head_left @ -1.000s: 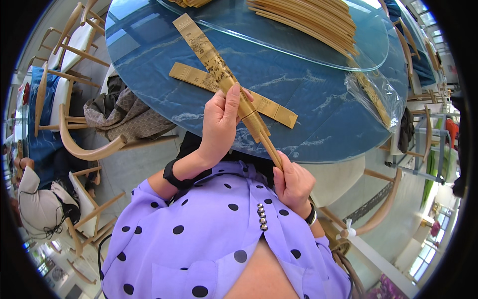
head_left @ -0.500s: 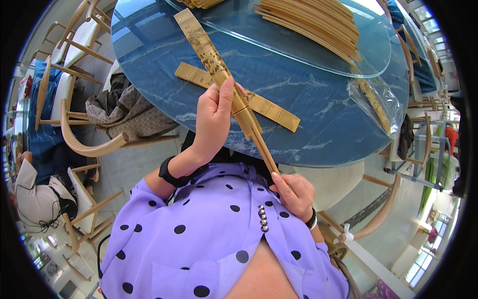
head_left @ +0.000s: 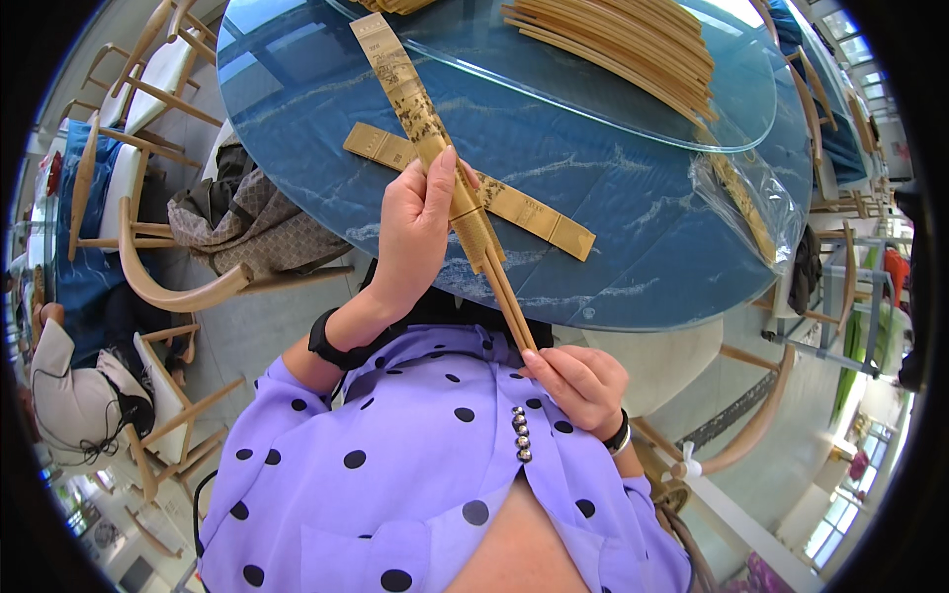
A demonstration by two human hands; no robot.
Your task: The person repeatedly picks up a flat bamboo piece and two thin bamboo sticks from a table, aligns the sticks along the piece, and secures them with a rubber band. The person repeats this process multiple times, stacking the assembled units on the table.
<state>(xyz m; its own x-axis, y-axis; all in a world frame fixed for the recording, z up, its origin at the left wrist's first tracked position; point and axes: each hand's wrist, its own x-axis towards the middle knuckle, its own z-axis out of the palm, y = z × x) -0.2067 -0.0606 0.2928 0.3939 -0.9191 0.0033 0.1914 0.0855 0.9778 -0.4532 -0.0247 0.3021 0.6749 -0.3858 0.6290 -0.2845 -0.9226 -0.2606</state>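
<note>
The left hand (head_left: pixel 420 222) pinches a long gold paper sleeve with dark printed sprigs (head_left: pixel 420 124) between thumb and fingers, crossing over a second flat gold paper sleeve (head_left: pixel 542 219) that lies on the round blue marble-patterned bench (head_left: pixel 633 267). Nearer the person than that flat sleeve, the right hand (head_left: pixel 578 390) has thumb and forefinger pressed together on the lower ends of slim light-wood sticks (head_left: pixel 509 306). Compared with a second ago, more stick shows below the held sleeve and both hands sit farther left; I judge the sticks to be only partly inside (how deep they reach is hidden). Whether the flat sleeve contains anything I cannot tell. To its right, a crumpled clear plastic bag (head_left: pixel 774 203) encloses gold patterned strips (head_left: pixel 741 203); beyond it, a clear glass turntable (head_left: pixel 746 109) bears a stack of long tan sticks (head_left: pixel 618 54).
</note>
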